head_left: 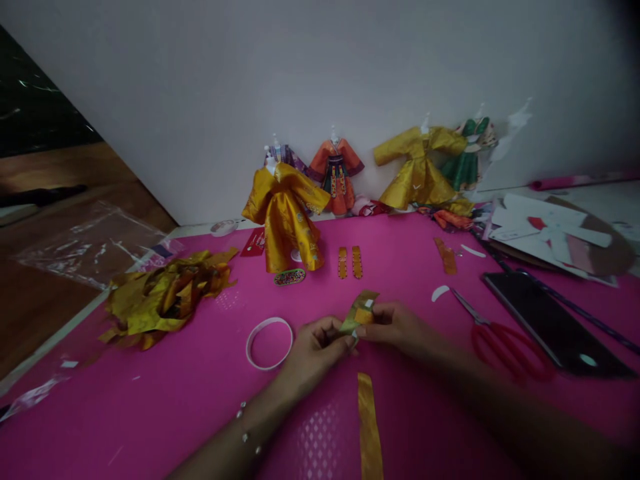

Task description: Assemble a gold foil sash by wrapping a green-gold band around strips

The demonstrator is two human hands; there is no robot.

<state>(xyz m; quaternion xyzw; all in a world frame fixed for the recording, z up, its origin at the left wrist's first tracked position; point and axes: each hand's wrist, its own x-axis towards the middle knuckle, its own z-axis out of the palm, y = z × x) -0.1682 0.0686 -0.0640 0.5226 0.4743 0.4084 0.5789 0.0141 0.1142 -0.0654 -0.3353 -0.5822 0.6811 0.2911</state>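
Observation:
Between my two hands, above the pink work surface (210, 413), is a small piece of gold fabric (358, 315) with white bits on it. My left hand (323, 347) pinches its lower left end, and my right hand (393, 325) pinches its right side. A longer gold fabric strip (369, 427) lies flat just below my hands. To the left of my left hand rests a roll of tape (270, 343), seen as a pale ring. Two short gold strips with patterned edges (343, 263) lie side by side beyond my hands.
Red-handled scissors (505, 340) and a dark phone (555, 320) lie at the right. A heap of gold fabric scraps (170, 297) sits at the left. Doll figures in robes, one in shiny gold (287, 207), stand along the wall. White paper pieces (545, 230) are stacked at the far right.

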